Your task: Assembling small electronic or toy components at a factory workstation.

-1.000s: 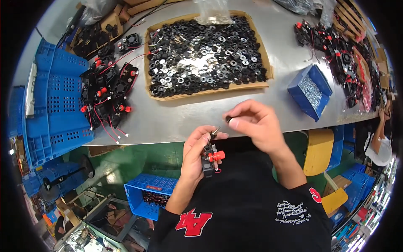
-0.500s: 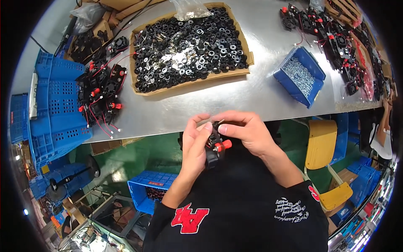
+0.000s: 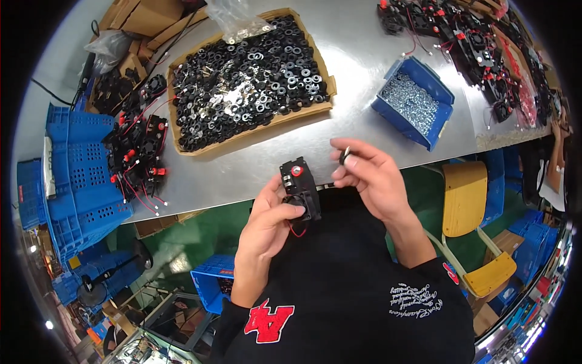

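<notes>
My left hand grips a black plastic fan assembly by its lower part, thumb across the small fan. A red round part with a shiny centre shows near the top of this assembly, and a short red wire loops out below. Apart from it, to the right, my right hand pinches a small black round piece with a metal pin between thumb and fingers. Beyond both hands lies a shallow cardboard tray full of black round parts, metal rings and washers.
A blue bin of small shiny metal parts stands on the metal table to the right. More fan assemblies with red-black wires pile up at left beside a blue crate, and others lie far right. A yellow chair stands right.
My hands have moved apart, the right one going right and up with the small black piece. The fan assembly has turned in my left hand, so its red part now faces up.
</notes>
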A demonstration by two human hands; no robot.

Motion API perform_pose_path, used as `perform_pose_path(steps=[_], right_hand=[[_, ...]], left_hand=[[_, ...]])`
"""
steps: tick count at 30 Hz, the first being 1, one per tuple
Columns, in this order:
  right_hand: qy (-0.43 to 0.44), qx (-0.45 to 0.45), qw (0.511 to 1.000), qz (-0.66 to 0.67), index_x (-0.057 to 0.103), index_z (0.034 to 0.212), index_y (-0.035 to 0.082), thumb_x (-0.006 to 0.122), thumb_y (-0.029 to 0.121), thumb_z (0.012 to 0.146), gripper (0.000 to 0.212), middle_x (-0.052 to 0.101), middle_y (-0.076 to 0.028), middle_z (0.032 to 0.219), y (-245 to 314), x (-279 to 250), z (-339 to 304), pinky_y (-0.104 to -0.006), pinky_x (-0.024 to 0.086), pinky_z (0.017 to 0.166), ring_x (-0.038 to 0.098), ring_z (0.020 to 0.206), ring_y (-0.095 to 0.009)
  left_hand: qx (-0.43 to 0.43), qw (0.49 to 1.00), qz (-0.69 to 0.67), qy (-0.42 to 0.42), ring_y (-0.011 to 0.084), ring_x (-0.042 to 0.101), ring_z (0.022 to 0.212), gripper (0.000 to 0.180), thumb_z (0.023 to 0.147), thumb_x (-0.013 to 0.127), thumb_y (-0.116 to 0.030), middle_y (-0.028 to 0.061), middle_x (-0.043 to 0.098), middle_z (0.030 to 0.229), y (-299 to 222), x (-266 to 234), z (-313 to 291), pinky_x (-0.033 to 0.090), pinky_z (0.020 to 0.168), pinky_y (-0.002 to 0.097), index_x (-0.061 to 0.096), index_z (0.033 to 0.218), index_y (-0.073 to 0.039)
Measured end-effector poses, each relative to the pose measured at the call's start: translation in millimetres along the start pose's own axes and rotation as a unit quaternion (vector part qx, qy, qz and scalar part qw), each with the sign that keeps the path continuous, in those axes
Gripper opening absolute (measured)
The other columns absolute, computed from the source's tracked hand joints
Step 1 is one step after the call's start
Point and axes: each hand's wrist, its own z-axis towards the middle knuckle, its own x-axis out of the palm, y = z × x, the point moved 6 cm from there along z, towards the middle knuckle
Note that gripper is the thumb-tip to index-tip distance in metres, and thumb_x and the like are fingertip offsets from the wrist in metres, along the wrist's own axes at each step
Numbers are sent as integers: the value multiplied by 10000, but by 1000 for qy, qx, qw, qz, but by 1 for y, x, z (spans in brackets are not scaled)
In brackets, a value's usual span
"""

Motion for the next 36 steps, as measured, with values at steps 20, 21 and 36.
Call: perform_pose_path(steps=[20,21,36], right_hand=[[5,-22,997,-72,592,1177,-85,614,-16,888,298,657,-122,1062,-35,-19,-24,-260,522,849,652,965,-151],[3,-5,998,-68,603,1169,-84,620,-12,890,289,658,-122,1060,-36,-21,-25,-263,522,850,652,963,-153],[1,-17,992,-125,670,1091,-55,626,40,909,209,682,-74,969,-37,-19,-33,-256,489,818,618,896,-115]], left_hand=[[44,990,128,28,188,564,1155,619,834,669,-79,132,555,1288,23,13,2,455,993,338,413,1379,66],[44,990,134,28,187,562,1155,622,834,671,-80,127,554,1289,23,15,2,458,989,335,411,1381,65],[59,989,129,44,139,548,1119,508,855,673,-65,83,586,1211,25,14,-7,413,990,287,481,1312,47]])
